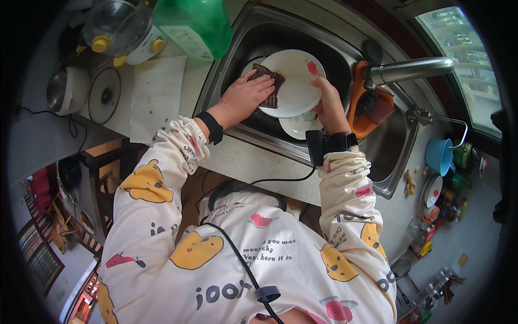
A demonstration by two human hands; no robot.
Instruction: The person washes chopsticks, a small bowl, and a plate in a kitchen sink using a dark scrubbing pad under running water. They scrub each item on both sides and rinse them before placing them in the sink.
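Observation:
My right hand grips the right rim of a white plate with a red flower, thumb on top. The plate is held tilted over the left basin of a steel sink. Flat against its left side, my left hand presses a dark brown scouring cloth onto the plate's surface. Beneath it, a second plate with a green motif shows in part. The edge of another pale dish peeks out at the upper left, mostly hidden.
An orange caddy holding scrubbers sits on the sink divider under the faucet. Left of the sink stand a green jug, a glass lid and a small pot. A blue cup is at the right. A cable trails from my right wrist.

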